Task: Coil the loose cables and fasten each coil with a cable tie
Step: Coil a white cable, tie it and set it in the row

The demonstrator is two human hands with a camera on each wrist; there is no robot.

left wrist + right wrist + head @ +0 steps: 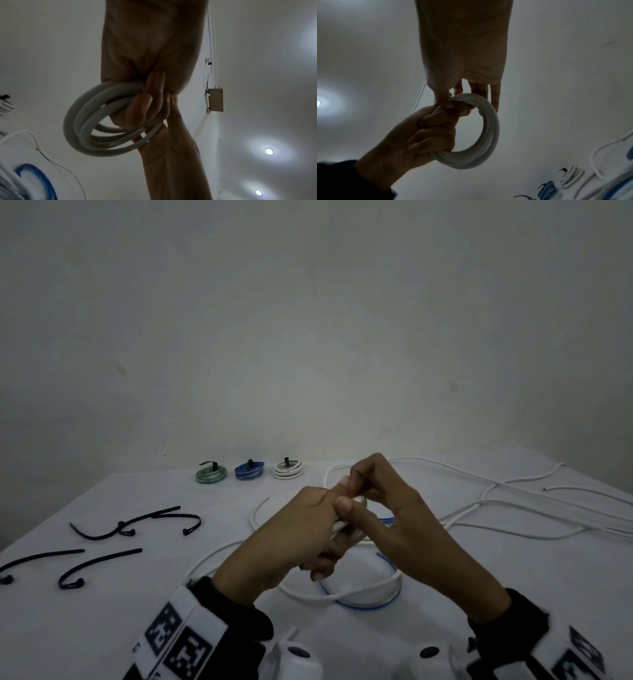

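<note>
Above the middle of the table both hands hold a small white cable coil. My left hand grips one side, fingers curled through the loops. In the left wrist view the left hand closes round the coil. My right hand pinches the coil's top between thumb and forefinger. In the right wrist view the right hand keeps its other fingers straight behind the coil. Several black cable ties lie at the left. Loose white cable trails off to the right.
Three tied coils stand in a row at the table's far edge: green, blue, white. A blue cable loop and a strand of white cable lie under the hands. A plain wall rises behind the table.
</note>
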